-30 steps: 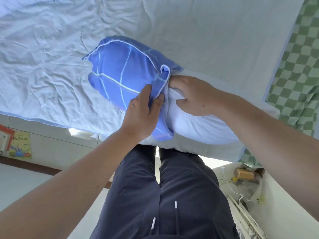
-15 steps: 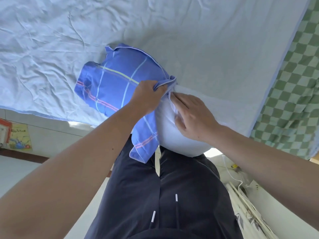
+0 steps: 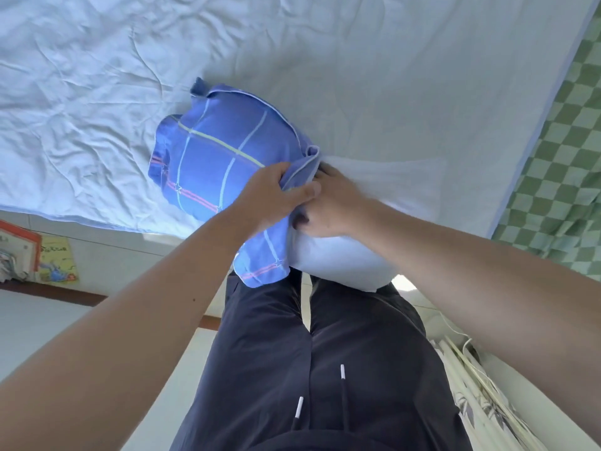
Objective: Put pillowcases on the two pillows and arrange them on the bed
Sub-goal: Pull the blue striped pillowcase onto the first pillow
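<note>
A white pillow (image 3: pixel 344 262) lies across the near edge of the bed, half inside a blue checked pillowcase (image 3: pixel 214 154). The covered end points left and away from me; the bare white end hangs over the bed edge above my legs. My left hand (image 3: pixel 276 193) grips the bunched open hem of the pillowcase. My right hand (image 3: pixel 335 206) presses on the white pillow right beside that hem, fingers curled into the fabric. Only one pillow is in view.
The bed (image 3: pixel 374 76) carries a wrinkled pale blue sheet. A green checked cloth (image 3: pixel 562 180) lies at the right. Books (image 3: pixel 35 255) lean by the wall at the left floor. A bag with cables (image 3: pixel 471 385) sits at the lower right. My dark trousers (image 3: pixel 309 369) fill the foreground.
The pillow and case shifted right and toward me. My left hand has bunched the hem tighter, and my right hand has moved up against it on the white pillow.
</note>
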